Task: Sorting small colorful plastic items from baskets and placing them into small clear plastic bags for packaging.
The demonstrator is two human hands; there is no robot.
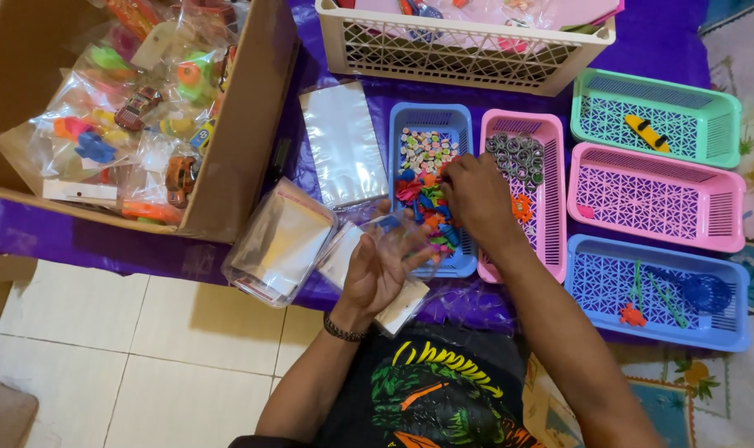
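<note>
— Nearest the lens, what does the left hand (379, 267) do?

— It is raised palm-up just below the blue tray (432, 184), wrist bent back, a dark band on the wrist. Its fingers are curled loosely on a clear bag (391, 235), which it holds open at the tray's near edge.

— And the right hand (476, 197)?

— That forearm runs up from the lower right. The hand lies knuckles-up over the tray's right rim, fingertips pressed together down among the small coloured toys (424, 203); whether they pinch one cannot be told.

— What packaging sits around the tray?

— Left of it lies a flat stack of clear sleeves (342, 143), and below-left a fatter bundle of bags with white cards (281, 243). Further left, a cardboard box (244, 133) holds filled toy packets. Right of the tray stands a pink tray (551, 195) with grey rings, then green, pink and blue trays. Above it sits a white basket (468, 50).
</note>
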